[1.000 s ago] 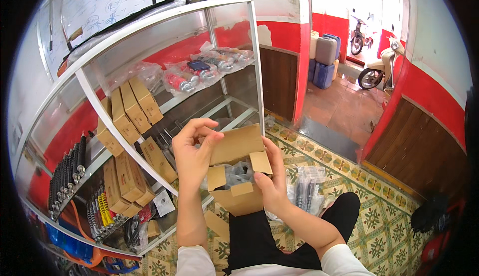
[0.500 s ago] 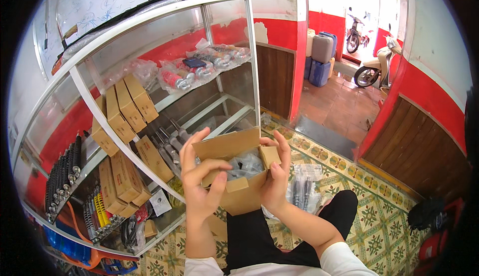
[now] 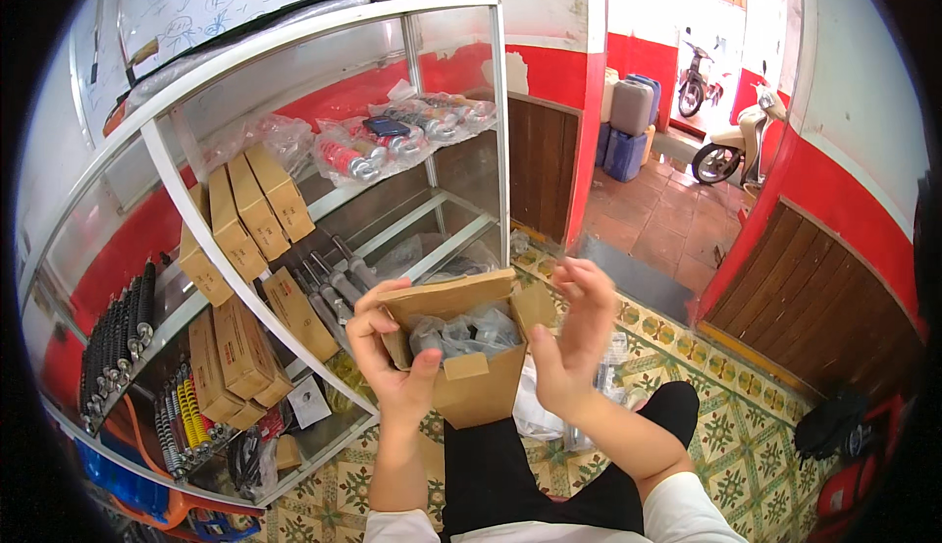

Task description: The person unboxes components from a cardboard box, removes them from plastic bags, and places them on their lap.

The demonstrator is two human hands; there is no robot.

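Note:
An upright brown cardboard box (image 3: 478,398) stands in front of me above my black-trousered legs, its top flaps raised. Clear plastic wrapping (image 3: 461,335) fills the opening, with something dark partly visible inside it. My left hand (image 3: 394,362) grips the box's left side, thumb at the front corner and fingers at the back flap. To the right, my right hand (image 3: 577,332) is off the box beside its side flap, fingers apart and slightly curled, with nothing in it. Behind that hand, clear plastic bags (image 3: 535,406) lie on the floor, partly hidden.
A glass-sided shelf cabinet (image 3: 502,131) at left holds cardboard boxes (image 3: 240,347), bagged red shock absorbers (image 3: 343,157) and rows of black ones (image 3: 123,332). Patterned tiles (image 3: 731,445) cover the floor. Beyond a doorway are plastic jerrycans (image 3: 628,146) and a scooter (image 3: 741,141).
My right hand has come off the box and moved right and slightly up, opening. The left fingers have drawn back from the box's opening to its left side.

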